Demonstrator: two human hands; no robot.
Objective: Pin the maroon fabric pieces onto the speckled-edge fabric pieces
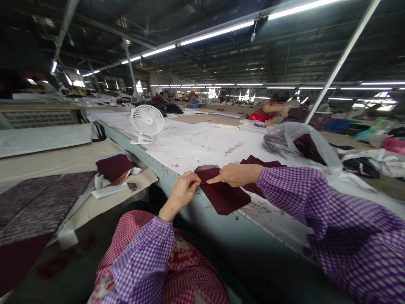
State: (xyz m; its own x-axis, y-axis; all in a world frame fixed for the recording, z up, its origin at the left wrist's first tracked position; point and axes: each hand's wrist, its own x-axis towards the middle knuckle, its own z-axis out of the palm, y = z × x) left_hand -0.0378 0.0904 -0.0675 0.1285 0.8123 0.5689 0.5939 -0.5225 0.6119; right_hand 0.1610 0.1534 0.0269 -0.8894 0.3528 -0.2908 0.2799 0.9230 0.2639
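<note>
At the near edge of the table a maroon fabric piece (226, 198) lies partly over the edge, with a speckled grey strip along its far end. My left hand (183, 190) is closed, thumb and forefinger pinching the left edge of this piece. Across its top reaches my right hand (236, 174), the index finger stretched out and touching the cloth close to the left fingertips. The other right fingers are partly hidden. More maroon fabric pieces (262, 161) lie stacked behind and under my right wrist.
A small white fan (147, 120) stands on the long white table (196, 143). To the right sits a clear plastic bag (284, 137) with dark cloth inside. At left, maroon cloth (114, 166) and speckled fabric (47, 202) lie on a lower surface. Another person (268, 110) works across the table.
</note>
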